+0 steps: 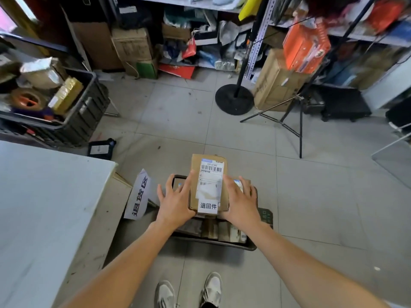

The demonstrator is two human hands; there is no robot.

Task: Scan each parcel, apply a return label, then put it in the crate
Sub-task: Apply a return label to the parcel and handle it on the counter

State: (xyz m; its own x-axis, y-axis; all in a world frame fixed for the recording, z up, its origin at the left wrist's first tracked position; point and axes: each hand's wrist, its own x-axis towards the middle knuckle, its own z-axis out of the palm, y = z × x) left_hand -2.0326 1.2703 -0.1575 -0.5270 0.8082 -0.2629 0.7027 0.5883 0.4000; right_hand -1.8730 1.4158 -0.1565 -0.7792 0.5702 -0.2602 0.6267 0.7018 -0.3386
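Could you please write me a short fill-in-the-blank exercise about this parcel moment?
1. The parcel is held between ____ hands.
2. Its white return label sits at the end ____ the person.
3. The parcel is held above the dark ____ on the floor.
4. The left hand and right hand press its ____.

Answers: two; nearest; crate; sides

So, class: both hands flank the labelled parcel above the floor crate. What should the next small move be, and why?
Probably lower the parcel into the crate and let go. Its return label is already on, the left hand and right hand press its sides, and it sits right over the parcels already inside.
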